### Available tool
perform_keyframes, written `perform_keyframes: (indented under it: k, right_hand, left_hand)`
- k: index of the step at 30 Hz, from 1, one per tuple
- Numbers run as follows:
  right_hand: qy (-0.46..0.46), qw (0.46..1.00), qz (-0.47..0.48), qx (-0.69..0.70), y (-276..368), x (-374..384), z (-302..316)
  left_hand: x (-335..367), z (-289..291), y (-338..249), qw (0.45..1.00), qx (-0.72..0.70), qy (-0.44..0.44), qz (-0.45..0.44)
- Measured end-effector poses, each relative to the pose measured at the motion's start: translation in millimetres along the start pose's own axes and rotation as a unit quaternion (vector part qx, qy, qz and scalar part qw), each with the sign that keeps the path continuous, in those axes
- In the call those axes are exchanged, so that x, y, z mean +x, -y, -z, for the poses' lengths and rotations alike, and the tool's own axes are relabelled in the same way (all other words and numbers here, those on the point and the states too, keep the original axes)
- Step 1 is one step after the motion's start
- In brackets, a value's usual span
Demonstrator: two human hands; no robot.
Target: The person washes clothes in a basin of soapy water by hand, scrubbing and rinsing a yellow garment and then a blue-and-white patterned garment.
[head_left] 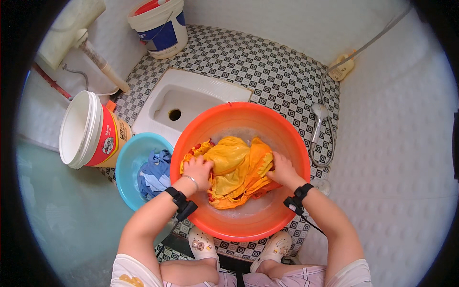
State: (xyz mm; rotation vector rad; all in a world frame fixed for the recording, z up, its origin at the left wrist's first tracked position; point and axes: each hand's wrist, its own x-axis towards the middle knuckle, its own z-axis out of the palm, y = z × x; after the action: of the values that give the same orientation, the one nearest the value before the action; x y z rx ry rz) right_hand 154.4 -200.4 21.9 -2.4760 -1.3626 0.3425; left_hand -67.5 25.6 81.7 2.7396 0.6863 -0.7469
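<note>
Both hands were down in an orange basin (287, 138), gripping a wet yellow garment (236, 165): the left hand (198, 171) clutched its left side, the right hand (282, 171) its right. Just left of the basin sat a smaller blue basin (128, 162) holding blue cloth (154, 174). A white bucket (88, 130) lay tilted beside it. A shower head (319, 111) rested on the patterned tile floor (267, 67).

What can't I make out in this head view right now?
- Fingers of the left hand and right hand: buried in the yellow cloth.
- Orange basin floor: covered by cloth.
- White bucket interior: turned away.
- Far bucket: cut by the top edge.
</note>
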Motion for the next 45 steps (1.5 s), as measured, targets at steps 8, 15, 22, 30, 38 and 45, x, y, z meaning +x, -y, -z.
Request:
perform_keyframes:
  k: [8, 15, 22, 30, 38, 45]
  right_hand:
    - [0.381, 0.921, -0.043, 0.06, 64, -18, 1]
    - [0.062, 0.994, -0.059, 0.063, 64, -2, 131]
    - [0.199, 0.979, -0.019, 0.042, 83, -45, 103]
    - [0.246, 0.954, -0.073, 0.151, 39, -25, 6]
    - [0.202, 0.852, -0.271, 0.399, 36, 29, -49]
    - [0.239, 0.941, -0.192, 0.146, 16, 35, -15]
  left_hand:
    - [-1, -47, -24, 0.978, 0.031, 0.2, -0.049]
    - [25, -30, -16, 0.996, -0.005, 0.066, 0.067]
    - [40, -12, 1, 0.941, -0.189, -0.219, 0.173]
    - [29, -41, 3, 0.976, -0.024, -0.205, -0.07]
    - [31, -28, -28, 0.987, -0.013, 0.117, -0.11]
    - [31, -31, -13, 0.976, -0.089, 0.187, -0.067]
